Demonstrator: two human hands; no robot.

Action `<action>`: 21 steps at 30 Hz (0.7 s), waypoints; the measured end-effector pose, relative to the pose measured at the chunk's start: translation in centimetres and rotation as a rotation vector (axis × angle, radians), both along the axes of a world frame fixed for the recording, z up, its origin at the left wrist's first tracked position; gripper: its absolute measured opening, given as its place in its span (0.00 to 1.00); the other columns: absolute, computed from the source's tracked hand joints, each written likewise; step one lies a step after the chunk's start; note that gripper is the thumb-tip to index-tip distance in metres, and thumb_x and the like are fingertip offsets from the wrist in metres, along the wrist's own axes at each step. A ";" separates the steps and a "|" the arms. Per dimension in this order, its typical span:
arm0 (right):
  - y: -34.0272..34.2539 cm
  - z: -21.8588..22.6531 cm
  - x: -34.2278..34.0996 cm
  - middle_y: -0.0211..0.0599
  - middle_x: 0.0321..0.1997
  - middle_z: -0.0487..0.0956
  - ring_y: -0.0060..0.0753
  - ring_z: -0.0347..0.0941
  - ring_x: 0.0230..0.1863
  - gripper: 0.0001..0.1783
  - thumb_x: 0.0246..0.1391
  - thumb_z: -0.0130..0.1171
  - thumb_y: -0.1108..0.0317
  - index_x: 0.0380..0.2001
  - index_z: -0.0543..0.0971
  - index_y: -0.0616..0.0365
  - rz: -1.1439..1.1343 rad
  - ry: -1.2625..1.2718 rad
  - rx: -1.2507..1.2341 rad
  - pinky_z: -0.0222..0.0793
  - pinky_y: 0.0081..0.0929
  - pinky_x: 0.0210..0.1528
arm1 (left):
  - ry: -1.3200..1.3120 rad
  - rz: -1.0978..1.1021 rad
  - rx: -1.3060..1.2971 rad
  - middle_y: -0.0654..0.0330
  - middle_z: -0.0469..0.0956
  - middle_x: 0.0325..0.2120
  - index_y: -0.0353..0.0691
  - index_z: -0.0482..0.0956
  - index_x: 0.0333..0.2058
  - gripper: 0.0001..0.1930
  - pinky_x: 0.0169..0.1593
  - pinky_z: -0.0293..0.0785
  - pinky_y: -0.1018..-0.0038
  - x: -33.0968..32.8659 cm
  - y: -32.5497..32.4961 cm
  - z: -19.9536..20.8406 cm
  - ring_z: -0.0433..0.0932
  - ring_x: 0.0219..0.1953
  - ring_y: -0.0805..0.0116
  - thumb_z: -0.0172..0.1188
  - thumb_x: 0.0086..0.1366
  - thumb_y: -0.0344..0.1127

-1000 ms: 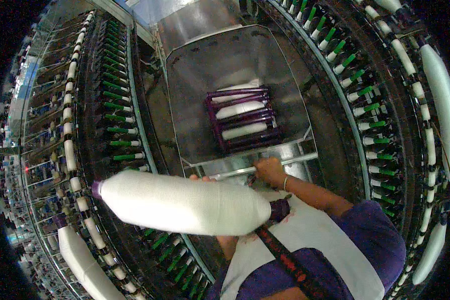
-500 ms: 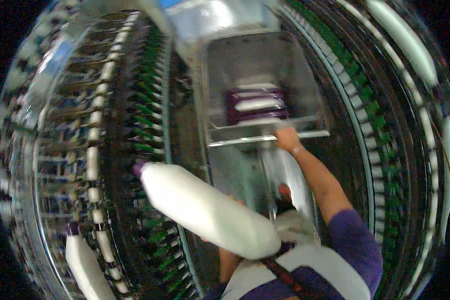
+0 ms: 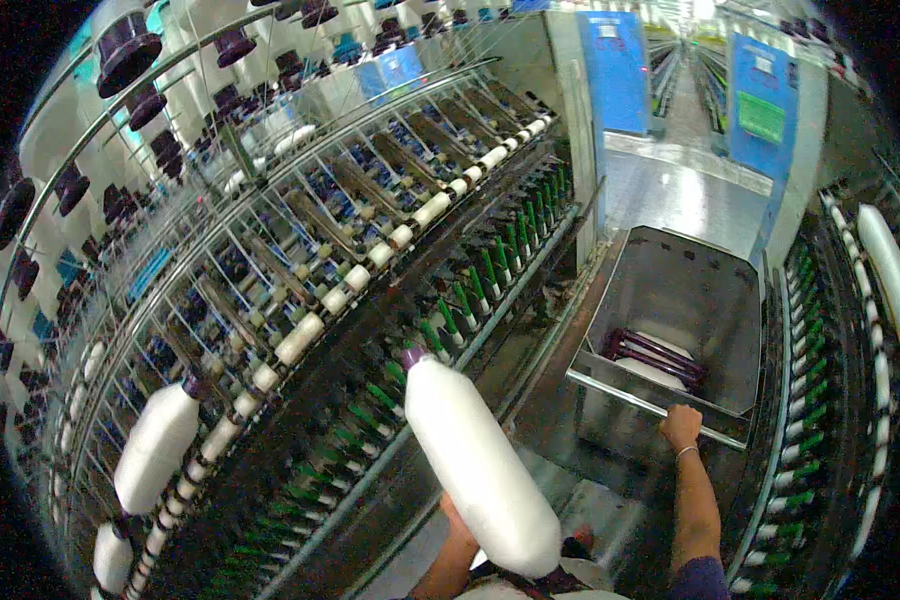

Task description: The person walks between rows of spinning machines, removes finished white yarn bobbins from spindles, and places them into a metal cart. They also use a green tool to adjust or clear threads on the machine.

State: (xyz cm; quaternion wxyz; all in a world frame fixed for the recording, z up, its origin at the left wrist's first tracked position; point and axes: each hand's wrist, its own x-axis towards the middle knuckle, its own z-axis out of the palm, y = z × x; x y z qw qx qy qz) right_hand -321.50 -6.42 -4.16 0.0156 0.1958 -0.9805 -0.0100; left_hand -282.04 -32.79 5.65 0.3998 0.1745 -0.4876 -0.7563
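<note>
A large white roving bobbin (image 3: pixel 480 460) with a purple tip slants up and leftward in front of me. My left hand (image 3: pixel 457 520) supports it from beneath on its left side, most of the fingers hidden behind the bobbin. To the right, my right hand (image 3: pixel 682 426) is closed round the metal handle bar (image 3: pixel 615 393) of a dark, box-shaped cart (image 3: pixel 685 260). Inside the cart lie several purple bobbins (image 3: pixel 660 358), some with white roving on them.
A spinning frame on the left carries a row of green-topped spindles (image 3: pixel 450 318) and white rollers (image 3: pixel 300 338). More roving bobbins (image 3: pixel 158 445) hang above it. Another spindle row (image 3: pixel 795 400) flanks the cart on the right. Ahead, blue doors (image 3: pixel 618 75) border a passage.
The view has swung left and upward, bringing the passage in. The cart now appears farther right. The bobbin stays in my left hand, and my right hand keeps its hold on the bar.
</note>
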 end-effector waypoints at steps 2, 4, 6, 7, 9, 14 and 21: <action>-0.5 1.3 -2.9 0.42 0.25 0.82 0.46 0.81 0.29 0.08 0.37 0.64 0.64 0.24 0.86 0.51 0.043 -0.019 0.027 0.76 0.40 0.32 | 0.173 0.034 0.170 0.51 0.75 0.51 0.34 0.68 0.57 0.34 0.52 0.76 0.57 -3.1 0.2 2.9 0.76 0.51 0.57 0.49 0.66 0.59; -1.9 3.9 -3.6 0.45 0.48 0.78 0.50 0.76 0.48 0.30 0.38 0.74 0.54 0.45 0.80 0.57 0.094 0.032 -0.143 0.73 0.43 0.45 | 0.132 0.100 0.234 0.51 0.73 0.54 0.38 0.65 0.60 0.38 0.56 0.73 0.55 -5.3 -0.5 4.9 0.75 0.53 0.54 0.47 0.64 0.64; -5.5 7.3 -1.6 0.48 0.55 0.73 0.49 0.67 0.58 0.43 0.40 0.73 0.47 0.56 0.73 0.62 0.357 0.011 -0.607 0.65 0.42 0.59 | 0.173 0.065 0.402 0.50 0.71 0.57 0.41 0.62 0.63 0.42 0.59 0.70 0.52 -6.6 -2.0 6.2 0.73 0.56 0.50 0.46 0.61 0.68; -7.9 9.1 0.1 0.47 0.59 0.72 0.43 0.67 0.61 0.44 0.42 0.73 0.47 0.57 0.72 0.64 0.421 -0.455 -0.888 0.60 0.40 0.64 | 0.206 0.040 0.305 0.49 0.71 0.57 0.41 0.62 0.63 0.42 0.59 0.71 0.52 -7.1 -3.0 6.9 0.73 0.56 0.50 0.48 0.60 0.68; -11.4 13.0 4.6 0.43 0.60 0.72 0.38 0.67 0.62 0.43 0.44 0.71 0.48 0.58 0.71 0.65 0.656 -1.568 -1.128 0.59 0.39 0.65 | 0.282 0.039 0.355 0.51 0.72 0.56 0.39 0.63 0.62 0.45 0.58 0.72 0.52 -8.4 -5.7 8.3 0.74 0.54 0.50 0.57 0.55 0.67; -22.9 19.6 10.5 0.43 0.59 0.74 0.37 0.70 0.60 0.41 0.43 0.71 0.63 0.60 0.69 0.66 0.888 -1.630 -0.509 0.62 0.33 0.62 | 0.350 -0.040 0.208 0.48 0.70 0.56 0.34 0.59 0.63 0.53 0.59 0.72 0.56 -9.2 -11.9 11.2 0.72 0.57 0.53 0.70 0.46 0.61; -36.6 21.7 12.5 0.45 0.44 0.82 0.39 0.79 0.46 0.37 0.37 0.73 0.62 0.53 0.72 0.60 0.937 -0.719 -0.854 0.72 0.33 0.49 | 0.133 0.233 0.042 0.51 0.59 0.63 0.37 0.49 0.67 0.53 0.65 0.59 0.57 -7.8 -21.1 14.8 0.60 0.65 0.53 0.67 0.53 0.59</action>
